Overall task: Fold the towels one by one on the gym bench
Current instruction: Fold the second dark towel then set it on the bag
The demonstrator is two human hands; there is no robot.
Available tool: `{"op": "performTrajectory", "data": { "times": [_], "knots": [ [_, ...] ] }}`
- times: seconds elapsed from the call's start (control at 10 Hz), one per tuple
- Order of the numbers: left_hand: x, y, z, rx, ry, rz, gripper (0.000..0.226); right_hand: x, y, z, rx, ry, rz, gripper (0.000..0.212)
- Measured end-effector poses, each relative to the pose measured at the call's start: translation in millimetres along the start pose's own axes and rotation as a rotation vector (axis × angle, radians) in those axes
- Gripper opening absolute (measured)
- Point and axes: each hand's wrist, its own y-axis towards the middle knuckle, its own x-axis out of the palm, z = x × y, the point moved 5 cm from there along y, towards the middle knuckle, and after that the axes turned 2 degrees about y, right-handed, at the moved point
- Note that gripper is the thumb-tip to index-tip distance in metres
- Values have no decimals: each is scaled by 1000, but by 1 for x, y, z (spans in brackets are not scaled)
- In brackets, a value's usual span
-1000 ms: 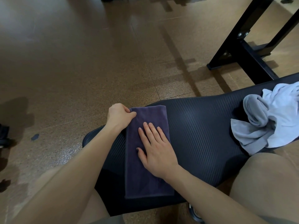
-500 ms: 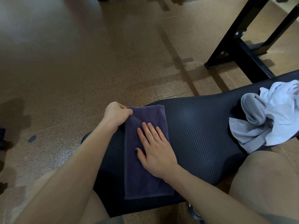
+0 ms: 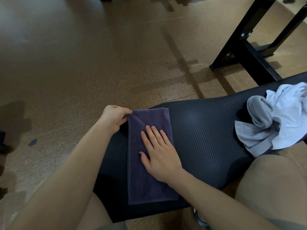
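Observation:
A dark purple towel [image 3: 146, 183] lies folded into a long narrow strip across the black ribbed gym bench [image 3: 204, 135]. My left hand [image 3: 114, 117] pinches the strip's far left corner between thumb and fingers. My right hand [image 3: 158, 152] rests flat on the middle of the strip, fingers spread and pointing away from me. A crumpled heap of grey and white towels [image 3: 272, 120] sits on the bench at the right.
A black steel rack frame [image 3: 245, 47] stands on the brown speckled floor [image 3: 83, 63] beyond the bench at upper right. My bare knees frame the bench at lower left and lower right. A shoe tip [image 3: 200, 217] shows under the bench edge.
Hardly anything differs. My left hand has shifted its pinch slightly on the towel's far corner; my right hand stays flat on the strip.

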Motion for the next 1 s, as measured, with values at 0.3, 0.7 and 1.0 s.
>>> {"op": "performTrajectory", "data": {
  "times": [0.3,0.7,1.0],
  "knots": [
    [-1,10,0,65,-40,68,40,1,0,1,2,8,2,67],
    [0,16,9,139,188,-29,21,2,0,1,8,-1,10,67],
    [2,17,16,495,733,-209,27,1,0,1,9,6,14,67]
  ]
}}
